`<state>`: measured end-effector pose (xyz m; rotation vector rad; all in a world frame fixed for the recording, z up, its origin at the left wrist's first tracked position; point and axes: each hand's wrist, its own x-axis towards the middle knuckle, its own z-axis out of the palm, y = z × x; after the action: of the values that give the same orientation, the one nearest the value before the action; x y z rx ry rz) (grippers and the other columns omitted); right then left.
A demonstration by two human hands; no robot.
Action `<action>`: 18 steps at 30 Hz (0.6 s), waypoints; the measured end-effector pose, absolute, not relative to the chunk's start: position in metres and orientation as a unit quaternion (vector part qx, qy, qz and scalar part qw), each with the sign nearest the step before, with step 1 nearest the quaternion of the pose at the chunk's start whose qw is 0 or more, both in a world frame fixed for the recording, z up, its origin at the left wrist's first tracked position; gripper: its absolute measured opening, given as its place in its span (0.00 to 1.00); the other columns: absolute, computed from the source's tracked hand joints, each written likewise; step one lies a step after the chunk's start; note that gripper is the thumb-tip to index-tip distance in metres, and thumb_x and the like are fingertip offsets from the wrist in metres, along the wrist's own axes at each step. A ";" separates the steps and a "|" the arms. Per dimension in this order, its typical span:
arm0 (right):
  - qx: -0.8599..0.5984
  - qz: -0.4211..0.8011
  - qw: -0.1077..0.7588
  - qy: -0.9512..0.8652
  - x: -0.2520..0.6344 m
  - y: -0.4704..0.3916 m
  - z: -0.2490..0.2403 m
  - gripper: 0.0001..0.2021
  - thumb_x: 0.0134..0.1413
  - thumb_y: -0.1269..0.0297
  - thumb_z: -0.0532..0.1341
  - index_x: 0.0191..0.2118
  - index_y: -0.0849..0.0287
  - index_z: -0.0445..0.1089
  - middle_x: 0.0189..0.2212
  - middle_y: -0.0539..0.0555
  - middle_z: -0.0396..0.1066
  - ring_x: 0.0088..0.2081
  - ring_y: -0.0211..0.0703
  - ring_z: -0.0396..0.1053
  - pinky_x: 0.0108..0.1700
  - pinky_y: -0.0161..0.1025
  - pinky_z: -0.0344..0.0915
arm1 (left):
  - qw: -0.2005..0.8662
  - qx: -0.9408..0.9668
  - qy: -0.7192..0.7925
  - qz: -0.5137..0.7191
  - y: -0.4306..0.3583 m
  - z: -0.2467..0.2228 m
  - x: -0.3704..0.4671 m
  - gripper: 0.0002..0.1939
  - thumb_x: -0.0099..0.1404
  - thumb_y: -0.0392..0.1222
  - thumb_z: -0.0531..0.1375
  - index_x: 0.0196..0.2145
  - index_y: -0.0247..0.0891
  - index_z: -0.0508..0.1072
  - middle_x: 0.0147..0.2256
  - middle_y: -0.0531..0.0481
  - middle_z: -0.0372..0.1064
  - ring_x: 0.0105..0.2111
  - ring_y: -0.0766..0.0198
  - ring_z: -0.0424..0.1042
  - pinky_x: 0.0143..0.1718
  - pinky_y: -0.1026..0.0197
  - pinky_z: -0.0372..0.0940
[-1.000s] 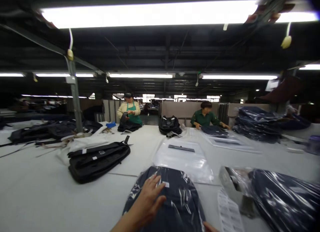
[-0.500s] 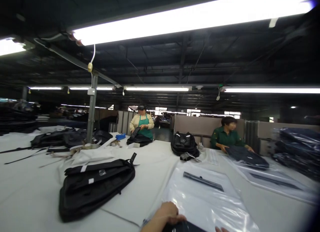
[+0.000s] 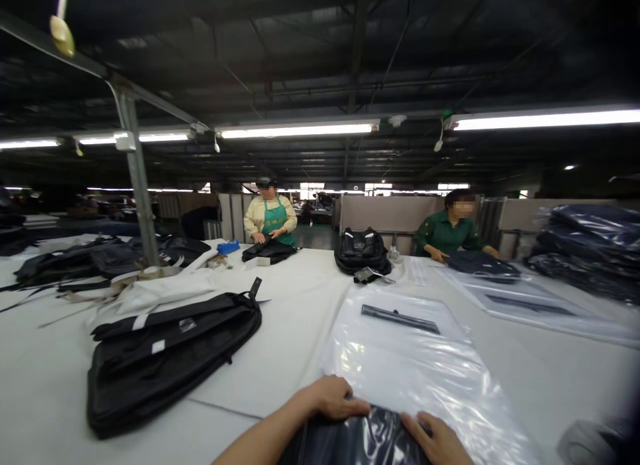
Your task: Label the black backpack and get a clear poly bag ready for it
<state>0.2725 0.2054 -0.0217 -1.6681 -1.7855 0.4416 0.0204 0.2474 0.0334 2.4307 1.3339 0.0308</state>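
Note:
At the bottom of the head view a dark item in shiny clear plastic (image 3: pixel 367 435) lies at the table's near edge. My left hand (image 3: pixel 333 398) is closed on its upper left edge, thumb pointing right. My right hand (image 3: pixel 435 438) grips the upper right edge, its thumb and fingers bent over the plastic. Just beyond both hands lie flat clear plastic bags (image 3: pixel 415 358) with a dark printed strip (image 3: pixel 400 319). A black backpack (image 3: pixel 170 358) rests on its back at the left, its strap tab pointing away.
Across the white table (image 3: pixel 295 298), a person in a green apron (image 3: pixel 277 218) handles a black bag, and a person in green (image 3: pixel 447 230) handles a dark one. A black backpack (image 3: pixel 363 251) stands between them. Wrapped bags (image 3: pixel 595 245) are piled right; a metal post (image 3: pixel 140 185) rises left.
The view has tilted down, showing more of both forearms and the plastic-wrapped dark item. My right hand has come further into view, onto the item's edge.

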 end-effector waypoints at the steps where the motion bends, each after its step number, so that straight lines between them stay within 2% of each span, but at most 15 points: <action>1: -0.634 0.162 0.317 -0.687 0.273 0.206 -0.019 0.24 0.49 0.40 0.50 0.18 0.54 0.66 0.22 0.53 0.71 0.31 0.50 0.70 0.36 0.41 0.65 | 0.187 0.864 0.467 0.017 0.249 0.036 0.019 0.44 0.53 0.75 0.43 0.41 0.34 0.75 0.41 0.34 0.72 0.41 0.44 0.71 0.38 0.50 0.65; 4: -0.636 0.144 0.284 -0.703 0.270 0.208 -0.017 0.28 0.54 0.40 0.46 0.18 0.57 0.63 0.20 0.52 0.68 0.28 0.47 0.68 0.32 0.39 0.62 | 0.208 0.865 0.456 0.031 0.258 0.036 0.018 0.40 0.54 0.74 0.42 0.34 0.38 0.77 0.34 0.42 0.74 0.34 0.53 0.72 0.31 0.59 0.63; 7: -0.670 0.077 0.247 -0.696 0.259 0.208 -0.021 0.28 0.58 0.43 0.45 0.20 0.58 0.65 0.20 0.53 0.68 0.28 0.46 0.68 0.32 0.38 0.61 | 0.225 0.851 0.473 0.038 0.264 0.021 0.021 0.39 0.55 0.73 0.44 0.32 0.34 0.77 0.31 0.43 0.74 0.32 0.55 0.72 0.29 0.61 0.61; 9: -0.685 -0.003 0.215 -0.696 0.250 0.206 -0.020 0.25 0.60 0.48 0.46 0.26 0.60 0.69 0.26 0.56 0.71 0.31 0.48 0.70 0.35 0.40 0.62 | 0.232 0.840 0.489 0.045 0.267 0.009 0.024 0.39 0.56 0.71 0.45 0.33 0.30 0.76 0.32 0.41 0.73 0.34 0.52 0.72 0.32 0.60 0.61; 10: -0.685 -0.013 0.201 -0.700 0.247 0.205 -0.018 0.22 0.60 0.50 0.48 0.33 0.62 0.71 0.32 0.59 0.72 0.38 0.50 0.69 0.40 0.42 0.62 | 0.235 0.835 0.494 0.048 0.269 0.005 0.025 0.39 0.56 0.71 0.47 0.34 0.29 0.76 0.33 0.40 0.73 0.35 0.51 0.71 0.34 0.58 0.62; 11: -0.688 -0.014 0.188 -0.701 0.246 0.201 -0.013 0.21 0.60 0.50 0.49 0.42 0.62 0.70 0.40 0.61 0.71 0.45 0.52 0.67 0.45 0.45 0.61 | 0.238 0.833 0.497 0.052 0.270 0.003 0.027 0.38 0.56 0.71 0.47 0.35 0.29 0.75 0.34 0.38 0.72 0.36 0.50 0.71 0.36 0.56 0.62; 13: -0.698 -0.017 0.166 -0.696 0.248 0.183 0.004 0.26 0.61 0.50 0.49 0.56 0.64 0.59 0.56 0.66 0.58 0.57 0.58 0.54 0.54 0.54 0.53 | 0.230 0.834 0.497 0.072 0.270 0.006 0.028 0.38 0.57 0.69 0.49 0.42 0.28 0.72 0.41 0.34 0.70 0.42 0.44 0.68 0.42 0.51 0.61; 14: -0.698 -0.017 0.158 -0.698 0.249 0.165 0.016 0.28 0.61 0.50 0.48 0.60 0.65 0.54 0.59 0.67 0.52 0.60 0.60 0.48 0.56 0.58 0.49 | 0.220 0.837 0.493 0.088 0.266 0.012 0.027 0.38 0.57 0.68 0.50 0.48 0.28 0.69 0.46 0.32 0.68 0.46 0.41 0.65 0.47 0.47 0.58; 16: -0.663 0.005 0.158 -0.732 0.251 0.110 0.044 0.27 0.63 0.50 0.44 0.60 0.63 0.54 0.60 0.65 0.51 0.61 0.61 0.46 0.56 0.62 0.47 | 0.197 0.846 0.480 0.124 0.242 0.032 0.019 0.36 0.61 0.63 0.50 0.56 0.30 0.60 0.55 0.33 0.58 0.55 0.40 0.54 0.55 0.43 0.47; 18: -0.586 0.028 0.147 -0.796 0.251 0.038 0.067 0.25 0.62 0.49 0.44 0.61 0.51 0.53 0.62 0.56 0.50 0.63 0.61 0.43 0.57 0.65 0.43 | 0.176 0.860 0.453 0.156 0.191 0.057 0.002 0.33 0.66 0.58 0.47 0.60 0.34 0.52 0.61 0.37 0.49 0.60 0.45 0.45 0.58 0.44 0.39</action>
<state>0.2515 0.0377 0.0667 -1.6860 -2.2908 0.0812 0.0023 0.1911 0.0574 2.4358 1.2831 0.4406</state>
